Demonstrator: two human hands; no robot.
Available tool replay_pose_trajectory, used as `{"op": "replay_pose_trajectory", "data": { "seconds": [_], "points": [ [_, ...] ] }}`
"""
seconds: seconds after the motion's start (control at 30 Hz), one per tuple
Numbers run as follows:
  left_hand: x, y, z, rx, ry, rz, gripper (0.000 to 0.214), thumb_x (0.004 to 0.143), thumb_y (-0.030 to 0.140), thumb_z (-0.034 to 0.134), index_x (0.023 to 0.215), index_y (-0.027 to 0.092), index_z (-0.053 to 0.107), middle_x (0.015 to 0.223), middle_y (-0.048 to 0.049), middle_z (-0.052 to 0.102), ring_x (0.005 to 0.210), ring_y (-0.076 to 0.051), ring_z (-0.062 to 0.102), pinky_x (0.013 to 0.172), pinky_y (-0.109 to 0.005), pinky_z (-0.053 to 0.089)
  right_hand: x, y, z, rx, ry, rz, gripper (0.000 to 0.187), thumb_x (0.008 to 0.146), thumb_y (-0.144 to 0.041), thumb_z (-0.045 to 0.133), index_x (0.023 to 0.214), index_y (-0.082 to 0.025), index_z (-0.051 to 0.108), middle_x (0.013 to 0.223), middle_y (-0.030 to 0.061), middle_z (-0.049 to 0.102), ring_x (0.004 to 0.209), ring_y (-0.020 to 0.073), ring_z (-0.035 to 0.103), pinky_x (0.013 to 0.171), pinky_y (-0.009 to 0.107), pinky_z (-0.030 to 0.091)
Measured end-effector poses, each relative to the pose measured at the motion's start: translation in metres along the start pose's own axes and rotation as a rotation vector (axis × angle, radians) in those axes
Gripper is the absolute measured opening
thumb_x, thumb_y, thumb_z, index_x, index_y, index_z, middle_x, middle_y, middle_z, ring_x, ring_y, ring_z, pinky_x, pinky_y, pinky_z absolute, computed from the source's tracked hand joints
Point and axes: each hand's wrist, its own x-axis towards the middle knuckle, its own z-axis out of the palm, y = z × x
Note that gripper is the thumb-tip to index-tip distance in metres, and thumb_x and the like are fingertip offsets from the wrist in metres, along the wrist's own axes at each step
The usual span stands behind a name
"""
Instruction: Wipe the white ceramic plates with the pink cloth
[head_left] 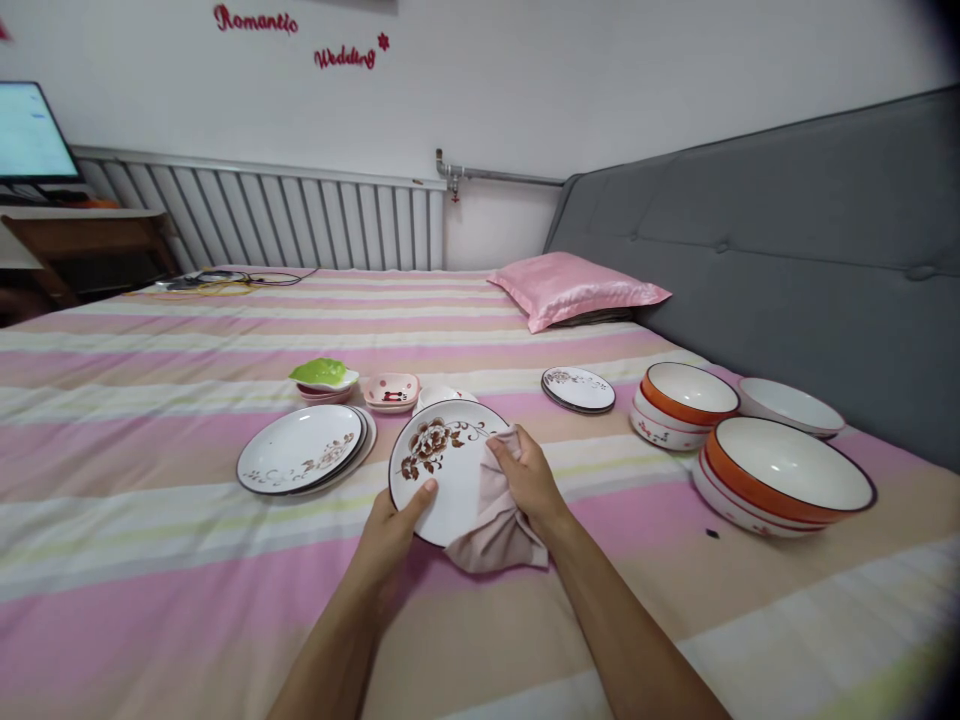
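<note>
Floral plate (442, 475) is held tilted up off the bed between both hands, its patterned face turned toward the person. The left hand (396, 528) grasps the near-left rim, thumb on the face and fingers behind. The right hand (526, 478) is clenched around a pinkish cloth (495, 538) and presses it against the plate's right edge, with the rest of the cloth hanging below.

The hold looks thin: only the left hand actually pinches the rim, so a hard push from the cloth side could twist the plate out of that grip. It would drop onto the striped bed (150, 560), which is soft, but other crockery lies close. Just left of the left hand sits a stack of plates (304, 450), and just beyond the hands are a pink bowl (391, 390) and a green dish (324, 373). A slipping plate could strike any of these and chip.

Further right of the right hand stand a small plate (578, 389) and the orange-rimmed bowls (787, 478). On a yielding mattress, a forearm leaning down could make them slide or knock together.
</note>
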Motion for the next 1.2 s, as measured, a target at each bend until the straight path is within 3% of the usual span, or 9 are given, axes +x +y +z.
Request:
{"op": "replay_pose_trajectory", "data": {
  "seconds": [0.33,0.5,0.87,1.2],
  "points": [
    [-0.009,0.020,-0.007,0.212,-0.090,0.053,0.050,0.068,0.043,0.069,0.107,0.013,0.062,0.109,-0.0149,0.067,0.099,-0.029,0.061,0.082,-0.037,0.049,-0.005,-0.018,-0.009,-0.009,-0.176,-0.079,0.026,0.081,-0.040,0.056,0.097,-0.020,0.052,0.090,0.0025,0.063,0.085,0.0173,0.059,0.078,0.033,0.048],
    [-0.015,0.028,-0.009,0.290,-0.112,0.011,0.046,0.069,0.041,0.069,0.105,0.014,0.063,0.106,-0.0139,0.068,0.095,-0.029,0.063,0.078,-0.037,0.051,-0.005,-0.024,-0.014,-0.082,-0.262,-0.120,0.020,0.081,-0.037,0.056,0.091,-0.019,0.054,0.084,0.0004,0.061,0.081,0.0154,0.057,0.075,0.030,0.046],
    [-0.019,0.031,-0.016,0.241,-0.280,-0.122,0.053,0.073,0.037,0.067,0.119,0.014,0.052,0.118,-0.0146,0.062,0.104,-0.029,0.060,0.084,-0.038,0.050,-0.011,-0.044,-0.021,-0.177,-0.430,-0.093,0.027,0.081,-0.030,0.056,0.106,-0.021,0.055,0.096,0.0019,0.063,0.087,0.0173,0.057,0.078,0.031,0.045],
    [-0.017,0.026,-0.024,0.336,-0.426,-0.249,0.056,0.069,0.035,0.070,0.117,0.014,0.052,0.112,-0.0128,0.065,0.099,-0.028,0.061,0.082,-0.037,0.049,-0.013,-0.047,-0.025,-0.420,-0.614,-0.062,0.016,0.081,-0.031,0.056,0.090,-0.019,0.053,0.084,0.0005,0.060,0.078,0.0158,0.054,0.070,0.027,0.043]
  ]
}}
